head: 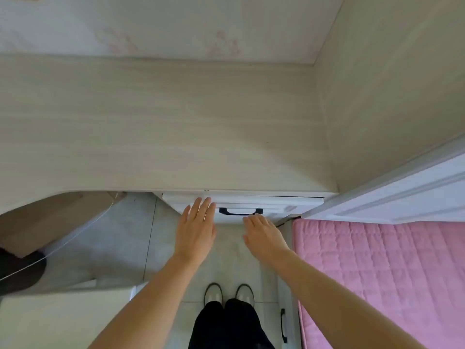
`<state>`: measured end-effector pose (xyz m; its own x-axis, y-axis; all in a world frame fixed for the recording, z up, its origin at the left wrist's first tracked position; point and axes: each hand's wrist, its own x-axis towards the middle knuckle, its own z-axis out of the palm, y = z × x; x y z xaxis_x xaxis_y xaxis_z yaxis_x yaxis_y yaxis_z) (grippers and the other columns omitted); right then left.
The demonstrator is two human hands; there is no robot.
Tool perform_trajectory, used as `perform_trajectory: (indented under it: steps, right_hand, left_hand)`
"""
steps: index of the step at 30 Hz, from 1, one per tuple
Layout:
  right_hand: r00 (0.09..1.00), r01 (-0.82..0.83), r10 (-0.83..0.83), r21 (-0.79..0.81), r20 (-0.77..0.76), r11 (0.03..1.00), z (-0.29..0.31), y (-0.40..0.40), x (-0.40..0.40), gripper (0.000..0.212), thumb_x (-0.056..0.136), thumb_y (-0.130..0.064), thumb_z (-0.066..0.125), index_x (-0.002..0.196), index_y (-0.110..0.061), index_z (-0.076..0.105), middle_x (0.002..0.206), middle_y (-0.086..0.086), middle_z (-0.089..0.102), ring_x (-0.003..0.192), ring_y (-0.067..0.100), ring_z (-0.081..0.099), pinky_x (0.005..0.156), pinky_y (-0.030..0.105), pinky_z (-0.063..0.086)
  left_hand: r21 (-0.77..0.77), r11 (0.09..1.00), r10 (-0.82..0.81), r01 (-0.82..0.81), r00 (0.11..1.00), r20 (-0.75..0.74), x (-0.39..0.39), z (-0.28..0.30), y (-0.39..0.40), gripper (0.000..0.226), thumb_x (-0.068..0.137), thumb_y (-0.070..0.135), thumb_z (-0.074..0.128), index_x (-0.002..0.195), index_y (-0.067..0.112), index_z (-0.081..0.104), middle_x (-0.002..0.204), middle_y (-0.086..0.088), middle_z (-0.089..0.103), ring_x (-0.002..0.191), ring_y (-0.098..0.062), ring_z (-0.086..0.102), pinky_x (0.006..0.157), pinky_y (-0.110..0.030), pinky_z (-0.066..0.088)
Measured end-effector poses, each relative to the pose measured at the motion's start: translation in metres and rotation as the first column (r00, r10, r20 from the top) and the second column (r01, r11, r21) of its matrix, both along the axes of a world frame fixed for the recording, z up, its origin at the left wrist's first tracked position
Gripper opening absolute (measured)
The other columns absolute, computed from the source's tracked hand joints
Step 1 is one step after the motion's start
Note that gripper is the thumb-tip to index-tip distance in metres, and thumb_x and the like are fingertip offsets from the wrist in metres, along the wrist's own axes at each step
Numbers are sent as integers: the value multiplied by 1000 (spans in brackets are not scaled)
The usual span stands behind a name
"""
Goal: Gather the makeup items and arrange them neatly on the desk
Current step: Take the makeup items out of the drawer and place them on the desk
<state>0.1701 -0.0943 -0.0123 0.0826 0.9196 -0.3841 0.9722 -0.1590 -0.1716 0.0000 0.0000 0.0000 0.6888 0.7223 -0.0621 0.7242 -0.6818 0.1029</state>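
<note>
Below pale wood-grain desk (161, 127), white drawer front (251, 206) with black handle (240, 211) is approached: left hand (195, 229) flat, fingers straight; right hand (263, 235) relaxed, nothing held. Pink quilted bed (377, 273) seen at right, grey tiled floor (120, 235) beneath. Makeup items not seen.

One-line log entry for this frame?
stage: at drawer | left hand: open, fingertips on drawer front | right hand: open, below black handle | desk: no makeup visible

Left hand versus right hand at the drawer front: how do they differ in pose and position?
The left hand has straight fingers reaching the white drawer front, left of the black handle; the right hand sits lower, fingertips just below that handle. The left hand points straight ahead; the right hand angles inward to the left. Both are open, bare and hold nothing.
</note>
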Motion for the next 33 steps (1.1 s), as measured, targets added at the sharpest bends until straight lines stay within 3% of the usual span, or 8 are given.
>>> perform_trajectory:
  steps: [11,20,23,30,33]
  right_hand:
    - [999,48,-48,-20,-4,999,-42,24,-9,62,95,-11,46,149,-8,15,147,13,33,138,29,27,114,36,26]
    - [982,156,-153,21,-113,987,-42,16,-18,70,83,1,54,146,-12,25,136,12,38,126,28,36,103,30,38]
    - [984,145,-141,29,-108,989,-42,4,-23,70,82,2,55,145,-12,26,133,11,40,122,28,38,104,29,37]
    - [993,88,-86,25,-80,996,-37,-14,-31,69,86,-2,52,148,-8,21,142,15,36,135,31,29,116,36,24]
    - [992,73,-63,89,-109,993,-23,-15,-30,57,84,3,51,139,-3,40,138,17,45,133,34,37,112,39,31]
  left_hand:
    - [16,1000,-6,6,1000,-6,4,-25,13,73,74,8,67,142,7,42,140,-9,48,132,-33,42,108,-51,36]
    - [71,997,-6,0,997,83,7,-32,14,68,73,7,63,139,9,46,124,-13,53,114,-33,39,100,-50,41]
    - [85,996,-2,-6,996,93,7,-36,14,58,76,7,61,134,10,52,121,-13,55,104,-35,47,97,-46,42]
    - [58,998,-26,19,991,128,0,-42,12,45,83,8,65,127,8,56,126,-10,58,119,-30,53,110,-49,33]
    - [27,1000,-1,-3,990,140,0,-40,7,43,85,12,65,127,7,56,126,-11,57,119,-31,52,109,-49,33]
